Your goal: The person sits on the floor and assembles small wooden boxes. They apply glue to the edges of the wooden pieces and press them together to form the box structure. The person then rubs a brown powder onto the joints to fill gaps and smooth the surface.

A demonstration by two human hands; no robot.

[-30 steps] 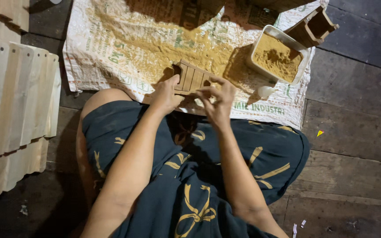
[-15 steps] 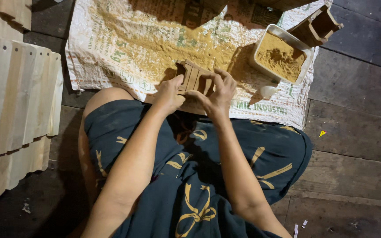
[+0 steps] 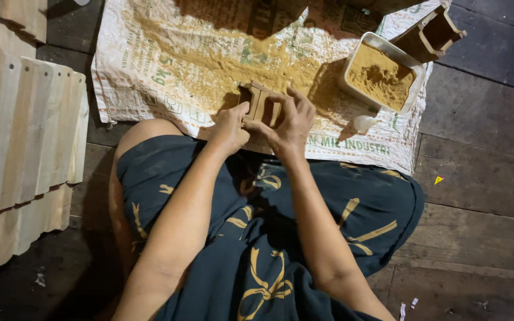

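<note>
Sitting cross-legged on a dark plank floor, dark patterned cloth draped over the lap. Gripping a small wooden mould with both hands, right at the near edge of a printed woven sack spread flat on the floor. Left hand pinching the mould's near left side, thumb pressing against the wood, fingers curled narrow around it. Right hand wrapping over the mould's right side, fingers spread across the top and closing onto it. Mould resting on the sack, just beyond the knees, touching a spread of tan powder dusting the sack's middle.

Lying to the right of the mould, on the same sack: a pale rectangular tray filled with the same tan powder. Sitting just beyond that tray, at the sack's far right corner, tilted: a second wooden mould with open compartments. Lying between the tray and the right hand, near the sack's near edge: a small whitish lump, kind not clear.

Lining up well to the left of the mould, off the sack: a row of pale curved tiles, overlapping edge to edge, with more of them nearer the camera.
</note>
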